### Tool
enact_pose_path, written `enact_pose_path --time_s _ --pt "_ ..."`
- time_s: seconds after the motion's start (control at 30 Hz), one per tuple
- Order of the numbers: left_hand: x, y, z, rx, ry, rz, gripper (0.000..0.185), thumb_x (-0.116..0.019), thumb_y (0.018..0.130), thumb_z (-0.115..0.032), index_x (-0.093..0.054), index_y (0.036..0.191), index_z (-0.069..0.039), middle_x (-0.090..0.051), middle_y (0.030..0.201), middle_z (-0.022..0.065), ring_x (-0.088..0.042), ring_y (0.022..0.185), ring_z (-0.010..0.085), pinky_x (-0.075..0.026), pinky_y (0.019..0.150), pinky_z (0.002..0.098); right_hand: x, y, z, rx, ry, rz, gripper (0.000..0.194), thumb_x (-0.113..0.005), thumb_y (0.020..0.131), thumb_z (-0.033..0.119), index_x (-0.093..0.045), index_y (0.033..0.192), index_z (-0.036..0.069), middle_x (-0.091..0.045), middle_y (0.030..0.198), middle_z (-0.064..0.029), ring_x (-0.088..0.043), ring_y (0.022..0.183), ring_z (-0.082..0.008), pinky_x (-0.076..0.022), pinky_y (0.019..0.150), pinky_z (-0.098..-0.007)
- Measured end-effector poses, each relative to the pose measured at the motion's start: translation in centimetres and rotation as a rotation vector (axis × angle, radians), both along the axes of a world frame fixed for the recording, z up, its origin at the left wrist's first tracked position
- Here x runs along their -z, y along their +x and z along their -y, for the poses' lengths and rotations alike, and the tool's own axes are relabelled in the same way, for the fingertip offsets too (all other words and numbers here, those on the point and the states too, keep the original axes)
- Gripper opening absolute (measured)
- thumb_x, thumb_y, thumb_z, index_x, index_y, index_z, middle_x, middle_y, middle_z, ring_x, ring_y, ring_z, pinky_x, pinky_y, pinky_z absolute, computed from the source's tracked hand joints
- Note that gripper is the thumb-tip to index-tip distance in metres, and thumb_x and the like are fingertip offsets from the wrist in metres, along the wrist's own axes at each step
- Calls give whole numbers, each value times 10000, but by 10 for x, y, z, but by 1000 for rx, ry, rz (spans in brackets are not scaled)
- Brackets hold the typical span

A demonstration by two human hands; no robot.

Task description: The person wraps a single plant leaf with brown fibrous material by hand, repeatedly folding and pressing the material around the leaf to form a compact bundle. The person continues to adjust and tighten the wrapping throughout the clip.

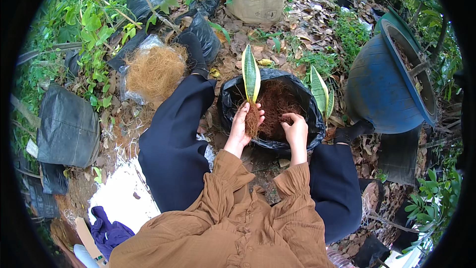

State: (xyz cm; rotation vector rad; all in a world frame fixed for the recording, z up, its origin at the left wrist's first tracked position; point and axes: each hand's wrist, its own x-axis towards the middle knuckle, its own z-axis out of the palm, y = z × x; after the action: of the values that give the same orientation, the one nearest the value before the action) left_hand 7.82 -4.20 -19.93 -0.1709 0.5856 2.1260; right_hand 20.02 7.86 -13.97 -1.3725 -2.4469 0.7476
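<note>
My left hand [241, 127] holds a snake plant cutting [251, 74] upright by its base. Its green leaf has yellow margins, and brown fibre [253, 121] wraps its lower end. Below is a black plastic bag [318, 127], its mouth wide open around reddish-brown coir [277, 100]. Over the right part of that coir is my right hand [296, 128], thumb and fingertips bent close together. Whether something small is pinched there, I cannot tell. Just right of the bag stands another snake plant [319, 87] with similar yellow-edged leaves.
A heap of tan coconut fibre [156, 69] lies on clear plastic by my left foot. To the right, a large blue pot [386, 82] leans on its side. A beige grow bag [256, 0] stands ahead; a dark grow bag [68, 127] sits left, near a white sack [122, 193].
</note>
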Motion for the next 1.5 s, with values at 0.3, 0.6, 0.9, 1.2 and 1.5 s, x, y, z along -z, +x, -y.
enact_pose_path --time_s 0.3,0.6,0.9,1.2,1.5 --pt "-22 6 -22 87 -3 -84 328 -592 966 -224 -534 1261 -93 -666 1087 100 -686 890 198 -593 731 319 -40 -6 -13 -12 -389 -657 259 -676 860 79 -680 1113 24 -669 1140 -83 -610 1038 -150 -463 923 -288" --pt "-21 -8 -64 111 -93 -185 407 -445 1016 -401 -587 1195 -64 -647 1095 50 -611 1009 149 -484 909 316 -33 -37 25 -287 -61 -657 375 -546 887 -35 -584 1251 45 -559 1337 -154 -525 1254 -260 -395 1055 -369" --pt "-12 -13 -51 43 -82 -162 356 -440 1033 -335 -594 1194 -57 -663 1063 41 -638 934 144 -510 859 312 -24 -33 35 -342 295 -404 315 -611 892 161 -653 1203 193 -582 1333 -19 -447 1331 -258 -142 1137 -580" --pt "-11 -13 -46 28 -65 -159 321 -570 982 -325 -618 1150 -56 -663 1066 39 -631 938 114 -512 805 272 -12 -42 36 -262 8 -529 318 -568 901 84 -630 1212 107 -546 1373 -86 -423 1349 -294 -244 1131 -470" --pt "-19 -1 -45 91 86 -46 419 -470 1022 -341 -544 1261 -5 -620 1202 133 -620 1073 208 -509 943 334 5 -55 43 -335 213 -559 346 -584 906 78 -609 1251 84 -446 1456 -168 -362 1390 -350 -260 1155 -448"
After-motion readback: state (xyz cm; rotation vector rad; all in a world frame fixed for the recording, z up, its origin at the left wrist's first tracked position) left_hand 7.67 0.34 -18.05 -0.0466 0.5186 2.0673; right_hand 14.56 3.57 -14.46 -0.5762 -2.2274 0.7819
